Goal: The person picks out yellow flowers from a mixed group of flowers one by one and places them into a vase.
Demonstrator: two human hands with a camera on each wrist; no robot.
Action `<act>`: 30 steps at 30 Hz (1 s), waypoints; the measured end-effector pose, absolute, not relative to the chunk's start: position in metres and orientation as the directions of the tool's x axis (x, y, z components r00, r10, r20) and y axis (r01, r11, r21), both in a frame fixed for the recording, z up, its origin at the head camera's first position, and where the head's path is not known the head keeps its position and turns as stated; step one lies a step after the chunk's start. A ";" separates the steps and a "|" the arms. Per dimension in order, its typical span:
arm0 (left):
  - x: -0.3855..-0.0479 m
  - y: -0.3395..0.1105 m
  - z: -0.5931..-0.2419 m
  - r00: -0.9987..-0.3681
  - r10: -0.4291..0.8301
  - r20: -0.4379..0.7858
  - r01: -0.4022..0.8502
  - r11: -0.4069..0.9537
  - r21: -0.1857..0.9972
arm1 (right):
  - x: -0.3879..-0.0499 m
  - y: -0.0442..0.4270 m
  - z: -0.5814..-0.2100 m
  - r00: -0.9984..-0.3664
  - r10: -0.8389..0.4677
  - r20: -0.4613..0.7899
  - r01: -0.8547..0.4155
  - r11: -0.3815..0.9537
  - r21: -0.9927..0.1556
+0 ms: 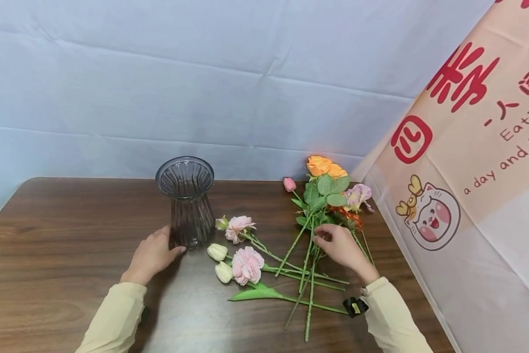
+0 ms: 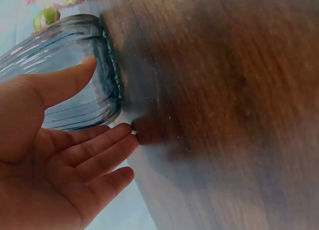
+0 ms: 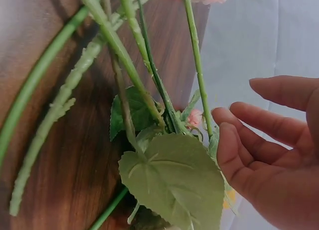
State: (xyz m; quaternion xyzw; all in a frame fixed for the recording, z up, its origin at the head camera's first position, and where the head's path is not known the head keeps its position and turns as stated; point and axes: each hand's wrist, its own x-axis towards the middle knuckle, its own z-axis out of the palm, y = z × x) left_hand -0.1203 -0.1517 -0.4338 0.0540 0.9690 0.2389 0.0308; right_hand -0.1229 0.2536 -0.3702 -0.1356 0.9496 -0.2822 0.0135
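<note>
A ribbed grey glass vase (image 1: pixel 192 220) stands upright on the table. My left hand (image 1: pixel 155 252) is at the vase's base with fingers extended; in the left wrist view the hand (image 2: pixel 75 150) lies around the glass (image 2: pixel 75 90), thumb over one side. My right hand (image 1: pixel 343 247) hovers at crossed green stems (image 1: pixel 310 264) below a pile of orange roses (image 1: pixel 319 165), leaves and a purple flower (image 1: pixel 358 195). In the right wrist view, the fingers of that hand (image 3: pixel 274 150) are bent loosely beside a stem (image 3: pixel 197 55) and a broad leaf (image 3: pixel 174 180), with nothing visibly gripped.
Between the vase and the pile lie pink flowers (image 1: pixel 247 265) and white tulips (image 1: pixel 217 252), their stems running right under the others. A pink tulip (image 1: pixel 289 184) lies at the back. Behind the table (image 1: pixel 70 255) hangs a pale cloth (image 1: pixel 158 88); a printed banner (image 1: pixel 467 171) stands at the right.
</note>
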 end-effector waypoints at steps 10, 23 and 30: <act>-0.120 -0.150 -0.433 -0.991 0.119 -0.054 0.080 0.880 0.467 | -0.147 0.253 -0.372 -0.978 -0.168 -0.120 -0.042 0.732 -0.679; -0.119 -0.150 -0.434 -0.992 0.119 -0.038 0.087 0.878 0.471 | -0.165 0.250 -0.386 -0.956 -0.074 -0.284 0.222 0.447 -0.866; -0.119 -0.150 -0.433 -0.993 0.113 -0.039 0.081 0.879 0.470 | -0.174 0.248 -0.393 -0.940 -0.046 -0.339 0.303 0.344 -0.889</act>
